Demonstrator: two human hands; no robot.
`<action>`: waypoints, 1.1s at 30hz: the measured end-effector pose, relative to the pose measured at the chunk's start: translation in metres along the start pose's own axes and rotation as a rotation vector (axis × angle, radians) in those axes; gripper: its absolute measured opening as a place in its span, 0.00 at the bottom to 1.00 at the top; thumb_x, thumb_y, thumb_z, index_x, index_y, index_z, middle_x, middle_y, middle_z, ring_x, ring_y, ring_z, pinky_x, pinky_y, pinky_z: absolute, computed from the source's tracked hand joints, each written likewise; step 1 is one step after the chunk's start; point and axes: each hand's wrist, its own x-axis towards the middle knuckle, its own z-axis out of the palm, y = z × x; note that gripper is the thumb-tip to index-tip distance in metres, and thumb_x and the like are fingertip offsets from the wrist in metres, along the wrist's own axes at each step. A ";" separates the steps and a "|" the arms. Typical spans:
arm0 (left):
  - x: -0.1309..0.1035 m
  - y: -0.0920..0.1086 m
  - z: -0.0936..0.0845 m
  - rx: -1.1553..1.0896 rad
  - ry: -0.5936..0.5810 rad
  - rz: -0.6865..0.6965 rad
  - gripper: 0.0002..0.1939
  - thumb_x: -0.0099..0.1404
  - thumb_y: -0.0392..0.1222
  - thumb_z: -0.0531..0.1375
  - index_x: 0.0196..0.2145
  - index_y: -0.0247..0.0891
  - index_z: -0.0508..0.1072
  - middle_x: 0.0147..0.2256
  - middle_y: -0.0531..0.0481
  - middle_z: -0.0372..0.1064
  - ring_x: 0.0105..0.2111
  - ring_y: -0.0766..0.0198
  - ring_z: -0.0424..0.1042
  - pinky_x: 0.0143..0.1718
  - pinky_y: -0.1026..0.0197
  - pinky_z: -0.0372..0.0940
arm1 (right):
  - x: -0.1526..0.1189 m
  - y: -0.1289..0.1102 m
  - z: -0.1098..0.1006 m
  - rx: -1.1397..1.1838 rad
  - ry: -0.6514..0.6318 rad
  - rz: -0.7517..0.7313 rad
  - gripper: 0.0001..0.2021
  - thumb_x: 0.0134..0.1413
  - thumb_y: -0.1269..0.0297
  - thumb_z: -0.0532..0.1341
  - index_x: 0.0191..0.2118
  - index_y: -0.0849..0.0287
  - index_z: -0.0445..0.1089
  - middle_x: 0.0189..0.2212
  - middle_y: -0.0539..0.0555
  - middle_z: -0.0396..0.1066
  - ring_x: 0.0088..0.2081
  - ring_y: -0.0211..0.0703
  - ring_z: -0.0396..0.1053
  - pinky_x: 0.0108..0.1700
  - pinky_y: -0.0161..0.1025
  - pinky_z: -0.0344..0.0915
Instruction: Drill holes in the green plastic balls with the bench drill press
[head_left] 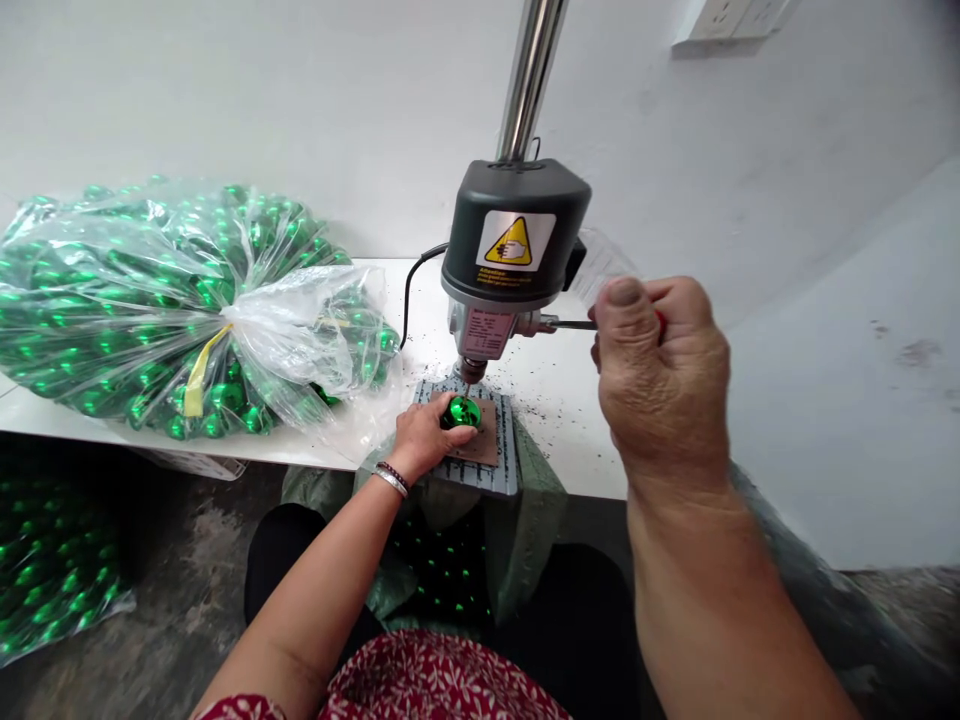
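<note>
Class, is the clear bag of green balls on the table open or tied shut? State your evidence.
Tied shut: the clear bag gathers into tight pleats at a yellow tie.

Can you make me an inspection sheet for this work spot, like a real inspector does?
Surface: white flat tabletop, with small dark crumbs scattered near the grey ridged metal base.
Job's things: shiny round green ball over a flat brown board, below the dark-grey drill head.
Clutter: big clear plastic bag of green balls on the table's left; another see-through bag of green balls lower left.
Hands: left hand holds the ball; right hand grips the thin metal lever.
Cables: black cable left of the drill head.
Surroundings: white wall, white socket panel.
</note>
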 end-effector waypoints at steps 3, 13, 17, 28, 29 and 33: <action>0.001 -0.001 0.001 0.017 0.007 0.001 0.31 0.60 0.56 0.65 0.60 0.47 0.71 0.42 0.46 0.77 0.46 0.48 0.73 0.48 0.55 0.65 | -0.001 -0.003 -0.001 -0.033 -0.004 0.038 0.31 0.56 0.31 0.46 0.28 0.58 0.59 0.20 0.46 0.57 0.24 0.29 0.56 0.29 0.33 0.56; -0.001 -0.001 0.001 -0.039 0.019 0.007 0.27 0.61 0.54 0.64 0.57 0.47 0.73 0.35 0.50 0.76 0.39 0.54 0.73 0.43 0.58 0.64 | 0.005 -0.008 -0.002 -0.067 0.010 0.081 0.19 0.55 0.47 0.56 0.26 0.59 0.60 0.18 0.44 0.53 0.23 0.28 0.50 0.29 0.33 0.51; -0.005 0.002 0.006 -0.055 0.073 0.004 0.25 0.60 0.54 0.65 0.53 0.45 0.75 0.36 0.48 0.77 0.39 0.54 0.74 0.42 0.58 0.64 | 0.005 -0.008 0.000 -0.052 0.025 0.056 0.18 0.54 0.48 0.55 0.26 0.59 0.59 0.19 0.45 0.53 0.24 0.28 0.49 0.28 0.32 0.50; -0.009 0.008 0.021 0.012 0.171 -0.063 0.26 0.61 0.57 0.64 0.54 0.44 0.74 0.41 0.43 0.77 0.43 0.50 0.74 0.44 0.56 0.64 | 0.003 -0.006 0.001 -0.012 0.008 0.092 0.17 0.54 0.48 0.56 0.28 0.58 0.60 0.18 0.44 0.57 0.23 0.29 0.53 0.30 0.33 0.54; -0.009 0.008 0.021 0.013 0.173 -0.059 0.26 0.61 0.57 0.64 0.54 0.44 0.74 0.41 0.43 0.77 0.43 0.50 0.74 0.44 0.56 0.64 | 0.003 -0.005 0.000 -0.017 0.007 0.097 0.17 0.54 0.48 0.56 0.28 0.58 0.60 0.19 0.44 0.57 0.23 0.30 0.53 0.31 0.33 0.55; -0.009 0.007 0.021 0.018 0.176 -0.061 0.26 0.61 0.57 0.64 0.54 0.43 0.74 0.41 0.42 0.77 0.44 0.48 0.74 0.44 0.54 0.63 | 0.000 -0.006 -0.001 -0.047 0.012 0.084 0.14 0.54 0.52 0.57 0.27 0.58 0.61 0.19 0.44 0.57 0.24 0.29 0.52 0.31 0.33 0.54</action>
